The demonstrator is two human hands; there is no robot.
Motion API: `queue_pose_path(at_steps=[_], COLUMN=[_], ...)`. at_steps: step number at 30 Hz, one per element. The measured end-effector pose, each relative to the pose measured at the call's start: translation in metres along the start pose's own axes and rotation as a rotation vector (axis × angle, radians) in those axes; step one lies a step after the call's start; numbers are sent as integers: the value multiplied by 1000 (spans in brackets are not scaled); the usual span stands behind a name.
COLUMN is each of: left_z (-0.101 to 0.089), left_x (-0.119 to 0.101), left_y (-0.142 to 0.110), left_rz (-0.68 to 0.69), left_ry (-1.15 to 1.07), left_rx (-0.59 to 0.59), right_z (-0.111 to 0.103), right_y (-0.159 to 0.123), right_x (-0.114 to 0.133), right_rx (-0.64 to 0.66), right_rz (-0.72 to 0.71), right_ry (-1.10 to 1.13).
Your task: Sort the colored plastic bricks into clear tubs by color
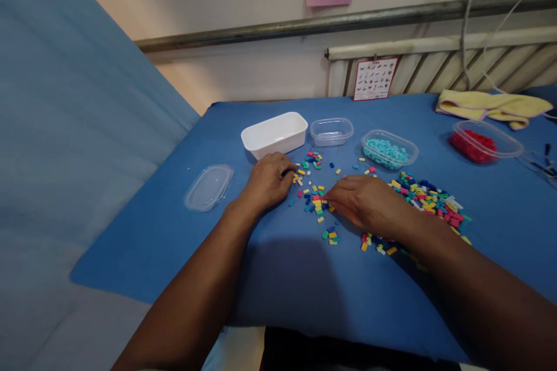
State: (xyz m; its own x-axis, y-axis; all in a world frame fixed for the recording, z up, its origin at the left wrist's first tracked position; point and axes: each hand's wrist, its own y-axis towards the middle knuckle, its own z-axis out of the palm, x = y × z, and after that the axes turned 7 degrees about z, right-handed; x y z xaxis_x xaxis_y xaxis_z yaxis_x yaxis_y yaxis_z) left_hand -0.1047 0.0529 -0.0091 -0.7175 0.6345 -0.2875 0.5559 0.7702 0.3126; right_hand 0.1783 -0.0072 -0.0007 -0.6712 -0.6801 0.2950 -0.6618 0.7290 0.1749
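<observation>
Many small coloured toy bricks (317, 202) are strewn over the blue tabletop, with a larger mixed pile (429, 197) partly behind my right wrist. My left hand (270, 178) rests just in front of the white tub, its fingers curled at the left edge of the loose bricks. Whatever those fingers hold, if anything, is hidden. My right hand (363, 203) reaches in between the scattered bricks and the pile. Its fingers are pressed together and their tips touch the bricks; I cannot make out what is between them.
Behind the hands stand a white tub (278, 134), a clear container (331, 132), a container of turquoise bricks (387, 151) and one of red pieces (478, 145). A clear lid (209, 188) lies left. A yellow cloth (491, 105) sits back right; a blue curtain (87, 69) hangs left.
</observation>
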Motion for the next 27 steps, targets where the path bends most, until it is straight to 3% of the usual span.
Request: queue_pose_path(at_steps=[11,16,27], left_z=[-12,-9,-6], left_x=[-17,-20,-24], left_y=[-5,-6,0], left_rz=[2,-39,25], left_ry=[74,90,77], left_rx=[137,116,139], right_z=[2,3,3], right_y=[-1,0,0], right_x=[0,1,1], right_rx=[-46,-58,-38], right_rz=[-6,-1,8], right_ry=[4,-10,-16])
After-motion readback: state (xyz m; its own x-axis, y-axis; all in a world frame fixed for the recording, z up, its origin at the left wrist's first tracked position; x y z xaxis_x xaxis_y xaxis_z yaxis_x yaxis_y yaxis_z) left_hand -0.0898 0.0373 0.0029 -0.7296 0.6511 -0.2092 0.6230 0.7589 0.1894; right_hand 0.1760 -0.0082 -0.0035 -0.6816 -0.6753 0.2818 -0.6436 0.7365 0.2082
